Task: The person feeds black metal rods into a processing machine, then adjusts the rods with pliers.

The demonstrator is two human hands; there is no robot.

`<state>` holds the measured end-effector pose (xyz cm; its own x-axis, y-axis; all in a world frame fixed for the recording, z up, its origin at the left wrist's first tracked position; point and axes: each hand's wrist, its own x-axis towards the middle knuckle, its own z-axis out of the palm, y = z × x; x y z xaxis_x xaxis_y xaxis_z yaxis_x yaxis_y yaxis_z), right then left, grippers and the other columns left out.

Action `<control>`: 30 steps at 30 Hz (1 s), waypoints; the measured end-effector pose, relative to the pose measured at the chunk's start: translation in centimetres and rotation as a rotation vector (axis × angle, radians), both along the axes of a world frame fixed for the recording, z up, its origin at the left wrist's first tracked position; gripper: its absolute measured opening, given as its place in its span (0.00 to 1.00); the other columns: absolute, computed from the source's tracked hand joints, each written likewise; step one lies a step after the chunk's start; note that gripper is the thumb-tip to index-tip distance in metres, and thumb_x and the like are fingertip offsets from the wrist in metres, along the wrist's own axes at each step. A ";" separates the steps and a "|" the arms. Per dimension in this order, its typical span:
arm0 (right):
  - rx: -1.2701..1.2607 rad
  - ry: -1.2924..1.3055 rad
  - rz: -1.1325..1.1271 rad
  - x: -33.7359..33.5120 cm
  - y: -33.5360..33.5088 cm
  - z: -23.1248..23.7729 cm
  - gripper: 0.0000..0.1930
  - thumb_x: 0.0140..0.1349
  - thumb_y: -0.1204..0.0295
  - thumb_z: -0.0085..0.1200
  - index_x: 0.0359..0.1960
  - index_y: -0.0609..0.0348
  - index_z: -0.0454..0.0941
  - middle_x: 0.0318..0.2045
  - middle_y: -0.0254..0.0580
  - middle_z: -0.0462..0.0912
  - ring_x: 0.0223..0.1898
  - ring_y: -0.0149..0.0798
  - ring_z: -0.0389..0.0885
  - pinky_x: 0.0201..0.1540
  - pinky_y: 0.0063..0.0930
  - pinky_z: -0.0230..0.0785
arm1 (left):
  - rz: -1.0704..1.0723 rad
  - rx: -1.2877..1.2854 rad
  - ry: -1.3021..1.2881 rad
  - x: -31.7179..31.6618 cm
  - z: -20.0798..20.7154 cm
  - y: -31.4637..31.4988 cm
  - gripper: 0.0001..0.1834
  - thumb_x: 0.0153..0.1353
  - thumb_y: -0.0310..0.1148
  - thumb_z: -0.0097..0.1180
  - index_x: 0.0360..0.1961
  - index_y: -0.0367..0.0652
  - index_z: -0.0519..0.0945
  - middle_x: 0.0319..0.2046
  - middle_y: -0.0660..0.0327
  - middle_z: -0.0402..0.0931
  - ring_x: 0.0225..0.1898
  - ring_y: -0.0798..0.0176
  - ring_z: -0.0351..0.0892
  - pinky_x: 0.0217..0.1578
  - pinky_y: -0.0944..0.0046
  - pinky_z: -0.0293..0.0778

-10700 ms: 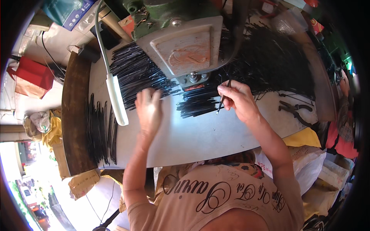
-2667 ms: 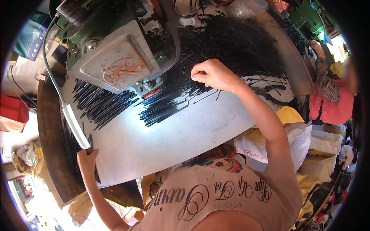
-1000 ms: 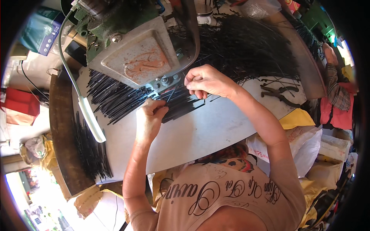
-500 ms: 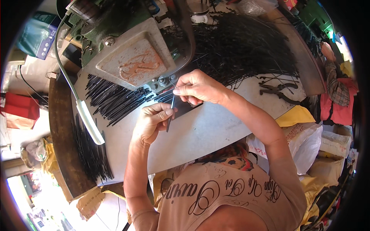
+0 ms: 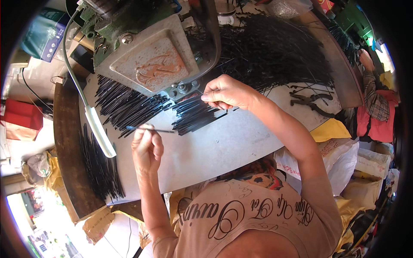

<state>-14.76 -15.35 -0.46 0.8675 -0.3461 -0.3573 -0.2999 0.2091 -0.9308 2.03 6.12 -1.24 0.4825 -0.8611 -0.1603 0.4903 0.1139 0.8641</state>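
My left hand [image 5: 147, 148] pinches a thin dark rod [image 5: 165, 130] between thumb and fingertips, lying nearly level over the table. My right hand [image 5: 226, 93] is closed in a pinch beside the lower head of a green and grey machine [image 5: 150, 64]. Whatever its fingertips hold, if anything, is too small to make out. Just below that hand lies a bundle of black rods [image 5: 193, 117] on the pale tabletop [image 5: 223, 142]. Another pile of black rods [image 5: 124, 103] spreads left of the machine head, beyond my left hand.
A lamp on a bent neck [image 5: 100, 133] stands at the left, beside more thin black rods [image 5: 101, 172]. A large dark heap of rods [image 5: 271, 47] covers the far right. Pliers [image 5: 312, 103] lie near the right edge. Another person's sleeve [image 5: 375, 94] shows at far right.
My left hand has moved left, away from my right hand, carrying the rod, which has turned from upright to nearly level. My right hand has shifted slightly right and let go of the rod.
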 end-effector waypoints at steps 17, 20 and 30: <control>-0.737 0.025 0.169 1.2 -1.2 -0.3 0.09 0.55 0.71 0.50 0.27 0.67 0.76 0.13 0.34 0.72 0.17 0.25 0.68 0.22 0.23 0.60 | -0.267 0.326 -0.416 -3.5 2.0 1.3 0.08 0.51 0.17 0.52 0.34 0.32 0.73 0.26 0.58 0.74 0.24 0.69 0.74 0.22 0.74 0.70; -0.796 -0.052 0.099 0.5 -1.0 -0.5 0.09 0.55 0.70 0.50 0.29 0.66 0.76 0.14 0.35 0.72 0.18 0.25 0.68 0.22 0.23 0.61 | -0.017 0.336 -0.624 -2.9 2.7 -0.6 0.15 0.51 0.18 0.50 0.43 0.31 0.70 0.25 0.60 0.72 0.21 0.72 0.71 0.19 0.75 0.67; -0.006 -0.172 -0.146 0.7 0.7 -0.2 0.11 0.55 0.70 0.52 0.33 0.68 0.74 0.19 0.33 0.72 0.16 0.20 0.66 0.15 0.12 0.55 | 0.129 0.364 -1.064 -1.9 0.4 -6.8 0.09 0.49 0.21 0.52 0.34 0.34 0.76 0.23 0.58 0.72 0.22 0.69 0.70 0.25 0.71 0.67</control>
